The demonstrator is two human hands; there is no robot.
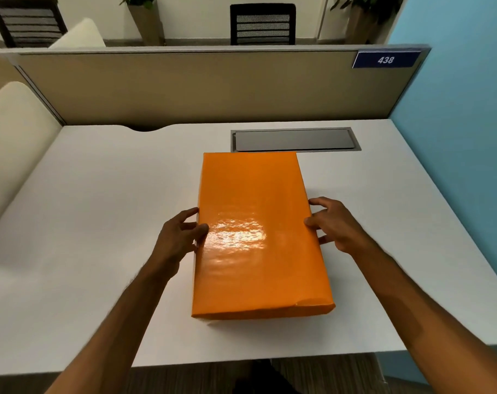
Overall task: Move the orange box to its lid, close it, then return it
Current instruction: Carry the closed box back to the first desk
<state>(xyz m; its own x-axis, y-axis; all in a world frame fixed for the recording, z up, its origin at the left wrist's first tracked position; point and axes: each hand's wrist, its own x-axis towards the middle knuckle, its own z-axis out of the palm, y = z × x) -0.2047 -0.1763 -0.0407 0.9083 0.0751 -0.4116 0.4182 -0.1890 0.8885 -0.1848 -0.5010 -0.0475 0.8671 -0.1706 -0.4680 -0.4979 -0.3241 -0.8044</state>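
Observation:
A glossy orange box (256, 234) with its lid on lies on the white desk (99, 223), long side running away from me. My left hand (179, 237) presses against the box's left side, thumb on the top edge. My right hand (335, 226) rests against the right side, fingers spread along the edge. Both hands clasp the box between them. The box's underside and the lower walls are hidden.
A grey cable hatch (295, 140) is set into the desk just behind the box. A beige partition (213, 86) with a blue sign "438" (386, 60) closes the far edge. A blue wall (454, 137) stands to the right, a cream chair back (14, 137) to the left.

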